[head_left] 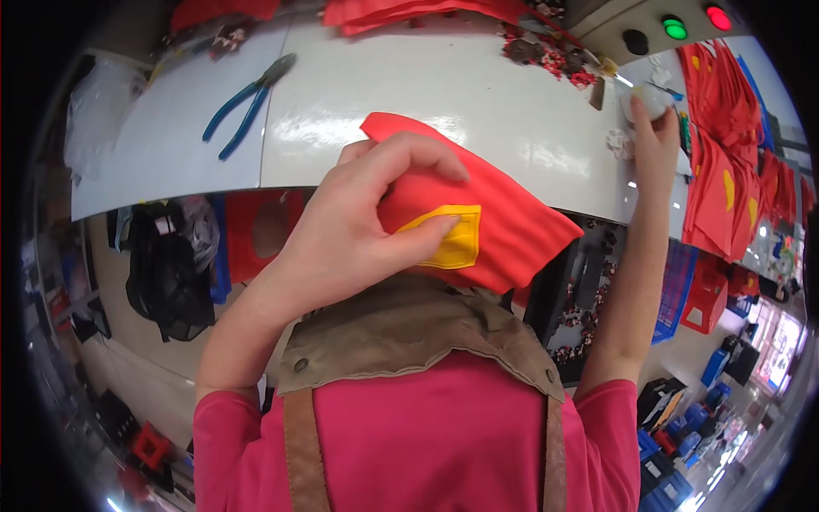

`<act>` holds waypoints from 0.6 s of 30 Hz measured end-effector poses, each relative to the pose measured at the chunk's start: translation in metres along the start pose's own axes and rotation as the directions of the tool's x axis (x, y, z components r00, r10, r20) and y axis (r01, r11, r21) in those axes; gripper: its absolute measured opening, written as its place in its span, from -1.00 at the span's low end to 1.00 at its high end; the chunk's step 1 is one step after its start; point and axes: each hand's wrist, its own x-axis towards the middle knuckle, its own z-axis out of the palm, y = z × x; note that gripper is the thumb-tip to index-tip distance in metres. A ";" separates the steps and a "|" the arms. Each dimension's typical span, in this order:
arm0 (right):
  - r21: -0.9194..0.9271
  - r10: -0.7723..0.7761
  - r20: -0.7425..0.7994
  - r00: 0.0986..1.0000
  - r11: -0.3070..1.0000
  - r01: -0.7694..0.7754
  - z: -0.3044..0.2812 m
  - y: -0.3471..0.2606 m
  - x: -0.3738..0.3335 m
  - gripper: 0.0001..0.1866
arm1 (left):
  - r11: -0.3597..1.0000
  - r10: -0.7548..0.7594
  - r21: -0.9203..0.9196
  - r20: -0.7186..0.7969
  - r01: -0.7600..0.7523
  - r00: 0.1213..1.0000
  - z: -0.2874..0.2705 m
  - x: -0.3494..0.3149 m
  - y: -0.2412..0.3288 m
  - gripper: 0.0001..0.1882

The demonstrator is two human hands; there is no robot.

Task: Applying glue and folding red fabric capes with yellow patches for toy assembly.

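My left hand (367, 213) is closed on a red fabric piece (503, 213), with the thumb pressing on a yellow patch (461, 239) attached to it. The piece is held over the table's front edge, close to my apron. My right arm stretches far to the right, where my right hand (655, 136) has its fingers around a whitish rounded thing (653, 99) at the table's right end. What kind of thing that is, I cannot make out.
Blue-handled pliers (247, 102) lie on the white table (367, 77) at left. Small red and dark parts (550, 60) are heaped at the back. A machine panel with lit buttons (674, 28) juts in at upper right, beside hanging red fabric pieces (721, 145).
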 end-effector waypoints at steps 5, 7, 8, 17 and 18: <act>0.343 0.028 -0.021 0.999 0.939 -0.019 -0.023 -0.059 -0.057 -0.65 | 0.997 -0.059 -0.057 0.025 0.060 0.998 0.003 -0.001 0.002 -0.67; 0.275 -0.071 0.092 0.993 0.961 0.043 -0.041 -0.077 -0.080 -0.69 | 0.995 -0.075 -0.065 0.030 0.077 0.997 0.004 0.001 0.001 -0.66; 0.279 -0.066 0.096 0.993 0.960 0.037 -0.049 -0.079 -0.091 -0.69 | 0.994 -0.087 -0.068 0.032 0.089 0.996 0.004 0.001 0.002 -0.66; 0.433 -0.334 0.304 0.892 0.883 0.184 -0.062 -0.094 -0.136 -0.46 | 0.998 0.049 0.033 0.007 -0.049 0.999 0.006 0.002 0.001 -0.65; 0.429 -0.358 0.331 0.873 0.881 0.199 -0.061 -0.094 -0.138 -0.44 | 0.998 0.048 0.035 0.007 -0.048 0.999 0.006 0.001 0.001 -0.65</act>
